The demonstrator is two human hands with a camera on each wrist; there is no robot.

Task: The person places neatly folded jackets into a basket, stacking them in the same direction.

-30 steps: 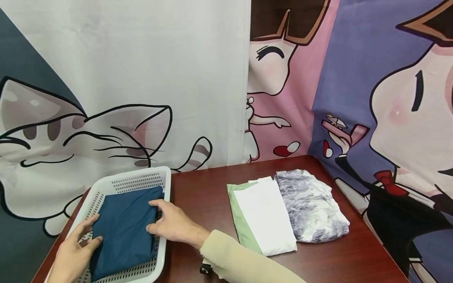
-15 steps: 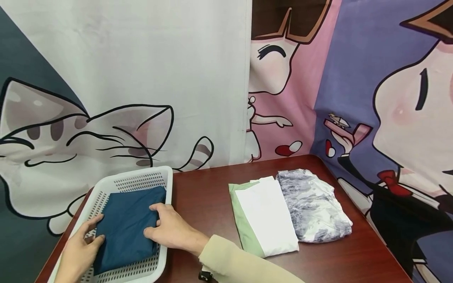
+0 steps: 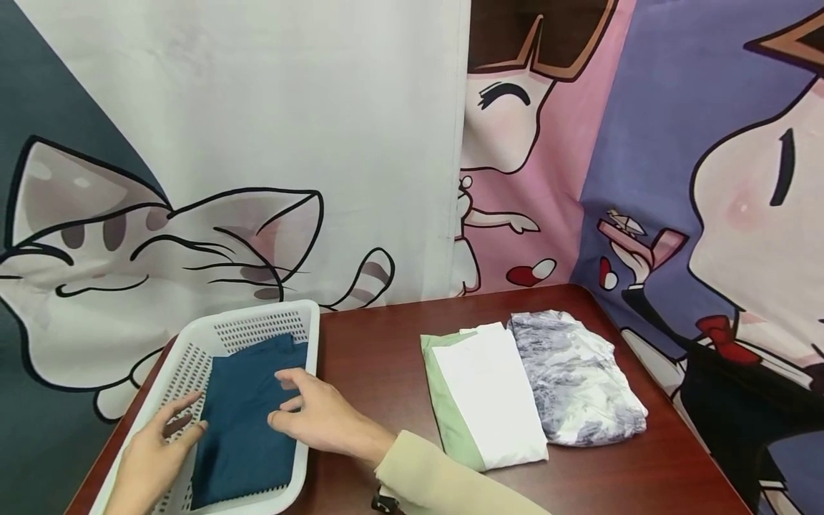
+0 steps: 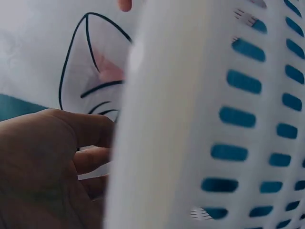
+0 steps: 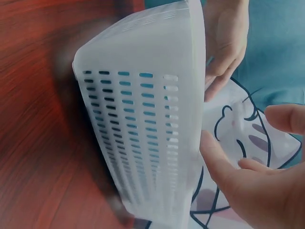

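A folded dark blue cloth [image 3: 254, 422] lies flat inside the white perforated plastic basket [image 3: 187, 357] at the left of the table. Over the basket's left side is my left hand [image 3: 154, 450], thumb and fingers spread, holding nothing. My right hand [image 3: 325, 415] hovers above the right rim with its fingers loosely bent and parted, also without a grip. From the right wrist, the right hand [image 5: 262, 186] appears just above the rim, with the left hand [image 5: 226, 43] across from it. In the left wrist view, blue cloth shows through the slots of the basket wall [image 4: 190, 114].
On the reddish-brown table [image 3: 370, 372] to the right lie a folded white and green cloth [image 3: 486, 397] and a grey-and-white patterned cloth [image 3: 576, 379], side by side. A curtain [image 3: 322, 107] printed with cartoon figures hangs behind the table.
Both hands have let go of the blue cloth, which has dropped lower into the basket. The fingers now stand clear of its edges. The head view has shifted slightly left.
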